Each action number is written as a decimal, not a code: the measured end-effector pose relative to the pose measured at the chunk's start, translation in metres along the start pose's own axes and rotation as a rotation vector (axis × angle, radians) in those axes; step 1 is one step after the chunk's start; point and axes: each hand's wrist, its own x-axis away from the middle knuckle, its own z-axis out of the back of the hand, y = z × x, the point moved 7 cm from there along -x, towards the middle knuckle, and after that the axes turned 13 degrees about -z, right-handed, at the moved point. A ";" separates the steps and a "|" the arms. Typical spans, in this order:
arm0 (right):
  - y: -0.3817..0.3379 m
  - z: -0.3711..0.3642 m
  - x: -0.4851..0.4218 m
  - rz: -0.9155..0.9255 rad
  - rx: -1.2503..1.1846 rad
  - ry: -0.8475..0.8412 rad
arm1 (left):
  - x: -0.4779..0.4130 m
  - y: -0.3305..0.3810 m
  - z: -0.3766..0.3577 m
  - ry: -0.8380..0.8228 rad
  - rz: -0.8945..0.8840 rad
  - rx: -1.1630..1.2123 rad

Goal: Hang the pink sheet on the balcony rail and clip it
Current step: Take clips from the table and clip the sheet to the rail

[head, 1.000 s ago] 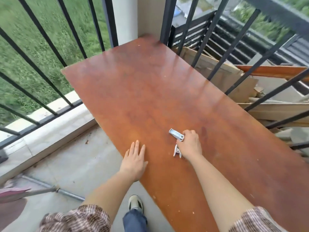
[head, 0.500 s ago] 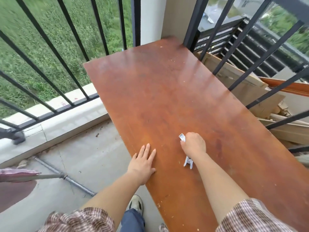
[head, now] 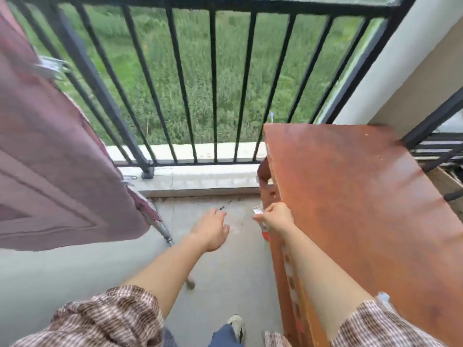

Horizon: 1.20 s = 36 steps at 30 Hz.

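The pink sheet [head: 50, 156] hangs over the black balcony rail [head: 215, 78] at the left and drapes down toward the floor. A metal clip [head: 51, 66] is fastened on it near the top left, blurred. My right hand [head: 274, 216] grips white clips [head: 258, 213] beside the edge of the brown table [head: 350, 196]. My left hand [head: 213, 229] reaches forward over the concrete floor, fingers relaxed, holding nothing.
A metal pole [head: 162, 229] lies on the floor under the sheet's lower corner. A low concrete kerb [head: 200, 179] runs along the foot of the rail. A white pillar [head: 390, 61] stands at the right. My shoe [head: 236, 324] is near the table's edge.
The view has swung left from the table to the rail and sheet. My right hand lifted the clips off the table. My left hand left the tabletop and now reaches forward.
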 end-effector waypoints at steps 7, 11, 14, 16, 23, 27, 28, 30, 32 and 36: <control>-0.164 -0.180 0.087 0.228 0.137 -0.389 | 0.114 -0.204 0.093 0.284 0.208 0.125; -0.251 -0.298 0.156 0.373 0.352 -0.595 | 0.209 -0.330 0.129 0.364 0.356 0.175; -0.319 -0.389 0.216 0.525 0.497 -0.649 | 0.282 -0.413 0.158 0.433 0.464 0.200; -0.365 -0.442 0.259 0.644 0.510 -0.662 | 0.328 -0.458 0.180 0.464 0.509 0.187; -0.492 -0.579 0.412 0.958 0.541 -0.712 | 0.470 -0.588 0.253 0.736 0.722 0.313; -0.557 -0.657 0.476 1.087 0.439 -0.707 | 0.535 -0.668 0.278 0.912 0.780 0.511; -0.577 -0.677 0.494 1.134 0.419 -0.704 | 0.552 -0.687 0.285 0.960 0.781 0.574; -0.619 -0.716 0.532 1.187 0.350 -0.710 | 0.589 -0.732 0.304 1.064 0.783 0.685; -0.661 -0.755 0.572 1.196 0.231 -0.777 | 0.626 -0.783 0.329 1.159 0.802 0.746; -0.728 -0.842 0.639 1.172 0.105 -0.918 | 0.688 -0.879 0.371 1.298 0.776 0.867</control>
